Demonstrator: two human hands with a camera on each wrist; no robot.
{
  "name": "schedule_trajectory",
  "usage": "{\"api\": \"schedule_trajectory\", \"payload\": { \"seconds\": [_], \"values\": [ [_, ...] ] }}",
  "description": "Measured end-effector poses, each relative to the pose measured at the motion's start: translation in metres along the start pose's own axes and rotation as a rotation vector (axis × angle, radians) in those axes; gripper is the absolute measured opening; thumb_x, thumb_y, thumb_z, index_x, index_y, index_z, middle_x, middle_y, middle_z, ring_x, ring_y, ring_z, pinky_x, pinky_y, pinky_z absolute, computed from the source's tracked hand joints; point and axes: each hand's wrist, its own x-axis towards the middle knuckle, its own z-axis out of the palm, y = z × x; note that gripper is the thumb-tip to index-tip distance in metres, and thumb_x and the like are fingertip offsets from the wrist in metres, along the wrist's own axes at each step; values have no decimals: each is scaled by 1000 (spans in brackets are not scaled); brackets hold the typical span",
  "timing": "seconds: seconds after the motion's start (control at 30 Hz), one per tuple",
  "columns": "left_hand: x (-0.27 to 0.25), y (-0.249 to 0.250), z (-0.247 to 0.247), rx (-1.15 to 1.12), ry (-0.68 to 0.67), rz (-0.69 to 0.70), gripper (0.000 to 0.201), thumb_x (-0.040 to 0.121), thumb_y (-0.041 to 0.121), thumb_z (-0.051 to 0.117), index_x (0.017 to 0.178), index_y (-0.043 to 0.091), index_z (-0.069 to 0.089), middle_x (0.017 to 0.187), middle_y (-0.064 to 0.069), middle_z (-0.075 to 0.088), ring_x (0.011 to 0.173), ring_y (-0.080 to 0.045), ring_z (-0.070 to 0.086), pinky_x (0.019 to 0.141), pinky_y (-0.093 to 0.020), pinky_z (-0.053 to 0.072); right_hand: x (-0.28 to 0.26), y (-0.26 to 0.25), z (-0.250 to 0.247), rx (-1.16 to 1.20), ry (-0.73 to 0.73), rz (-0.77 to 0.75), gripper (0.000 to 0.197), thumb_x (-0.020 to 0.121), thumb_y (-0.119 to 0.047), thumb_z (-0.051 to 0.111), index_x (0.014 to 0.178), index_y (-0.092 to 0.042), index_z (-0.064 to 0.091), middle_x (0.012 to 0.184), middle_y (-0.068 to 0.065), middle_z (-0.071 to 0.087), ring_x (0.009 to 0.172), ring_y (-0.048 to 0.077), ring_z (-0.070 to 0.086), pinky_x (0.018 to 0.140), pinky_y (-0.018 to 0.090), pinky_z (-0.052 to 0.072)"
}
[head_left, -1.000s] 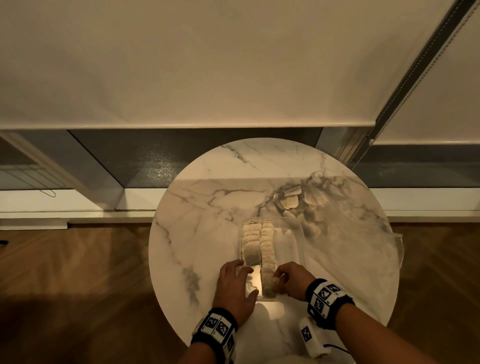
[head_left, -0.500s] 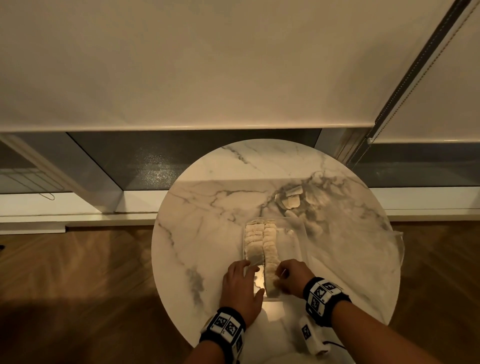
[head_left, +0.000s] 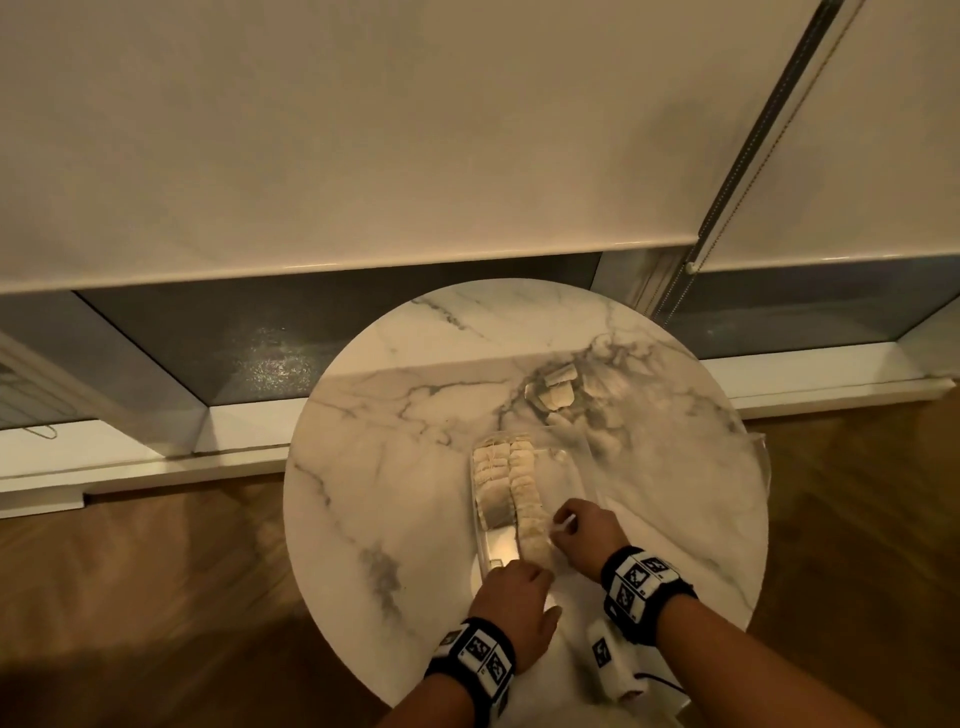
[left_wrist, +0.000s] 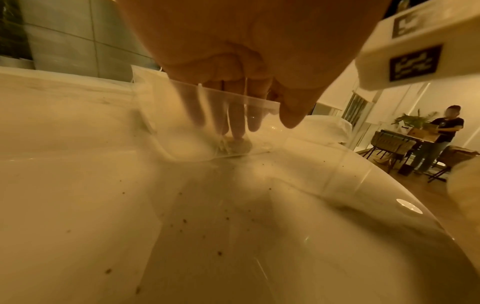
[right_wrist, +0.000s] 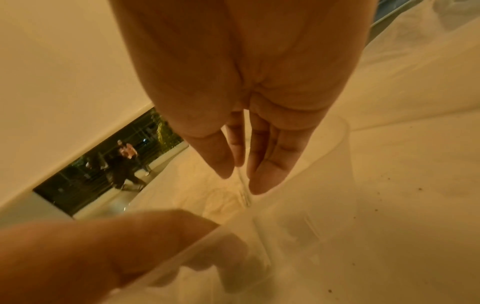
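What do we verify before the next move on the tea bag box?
1. Clear box flat on the table: ok.
2. Left hand placed: ok. Its fingers are inside the near end with the tips on a tea bag, and the thumb is outside the wall.
3. Right hand grip: cannot tell. It sits beside the right row, thumb and fingers either side of a clear edge.
4. Left row full: not ok, there is a gap at its near end.
5. Loose tea bags available: ok, they lie beyond the box, apart from it.
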Motion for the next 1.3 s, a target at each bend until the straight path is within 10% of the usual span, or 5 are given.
{"api": "schedule_trajectory", "payload": {
  "seconds": [0.53, 0.87, 1.07, 1.17, 1.3],
  "values": [
    [9, 7, 2, 173, 12, -66, 30, 93, 16, 46, 121, 19, 58, 99, -6, 68, 89, -29, 63, 83, -39, 45, -42, 17, -45, 549, 90, -67, 14, 88, -1, 61, 91, -12, 69, 73, 10, 67, 63, 21, 69, 65, 37, 61],
    [13, 37, -7, -144, 361, -130, 27, 90, 35, 46, 104, 27, 69, 99, 4, 68, 94, -18, 59, 82, -28, 46, -19, 90, -144, 602, 205, -154, 13, 90, -8, 65, 91, -20, 69, 82, 10, 69, 74, 21, 68, 61, 35, 58],
    [29, 95, -12, -181, 496, -57, 15, 89, 26, 60, 102, 29, 67, 95, 14, 65, 90, -3, 55, 81, -18, 43, 0, 167, -184, 430, 590, 182, 37, 80, -26, 78, 110, -18, 59, 118, 13, 58, 110, 32, 54, 92, 44, 48],
    [38, 118, -8, -200, 487, -40, 18, 90, 31, 55, 102, 28, 68, 96, 14, 64, 92, -1, 54, 84, -15, 41, 10, 196, -189, 474, 479, 360, 76, 73, -38, 83, 134, -11, 46, 138, 17, 48, 127, 38, 46, 103, 48, 43],
    [50, 145, -4, -203, 411, -27, 22, 91, 37, 51, 104, 31, 67, 100, 18, 61, 96, 1, 51, 88, -13, 38, 16, 210, -174, 643, 241, 259, 42, 82, -26, 79, 114, -5, 63, 112, 17, 68, 91, 26, 65, 87, 39, 55]
  ]
}}
